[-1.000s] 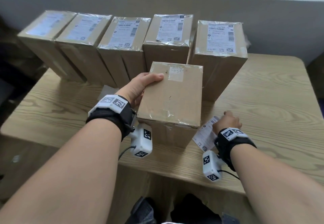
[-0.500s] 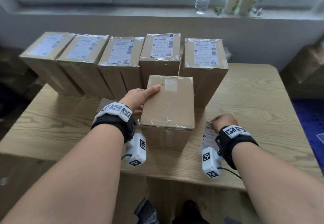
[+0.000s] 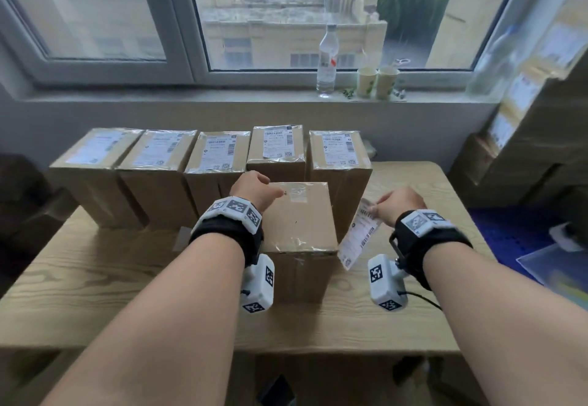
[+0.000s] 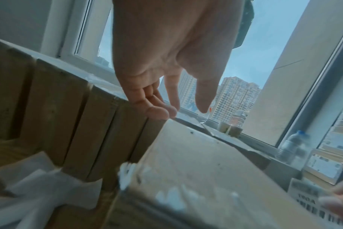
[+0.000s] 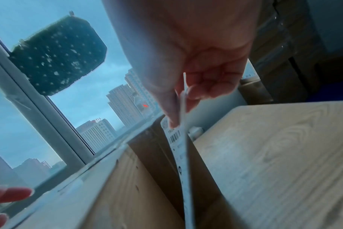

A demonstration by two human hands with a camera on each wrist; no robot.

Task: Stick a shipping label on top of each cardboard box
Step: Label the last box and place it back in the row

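Note:
An unlabelled cardboard box (image 3: pixel 299 218) stands at the front middle of the wooden table (image 3: pixel 95 278). Behind it is a row of several boxes (image 3: pixel 216 151), each with a shipping label on top. My left hand (image 3: pixel 257 189) hovers over the front box's far left corner. In the left wrist view its fingers (image 4: pixel 172 94) hang relaxed and hold nothing. My right hand (image 3: pixel 394 205) pinches the top end of a white shipping label (image 3: pixel 359 234). The label hangs off the table just right of the box. In the right wrist view the label (image 5: pixel 184 155) runs edge-on, pinched between thumb and fingers (image 5: pixel 198 93).
White backing papers (image 4: pixel 39 178) lie on the table left of the front box. A clear bottle (image 3: pixel 327 58) and two paper cups (image 3: pixel 377 82) stand on the window sill. More stacked boxes (image 3: pixel 525 138) rise at the right, beyond the table's edge.
My left hand has let go of the box's left side and risen above its far corner. My right hand has lifted the label off the table. The head view has tilted up.

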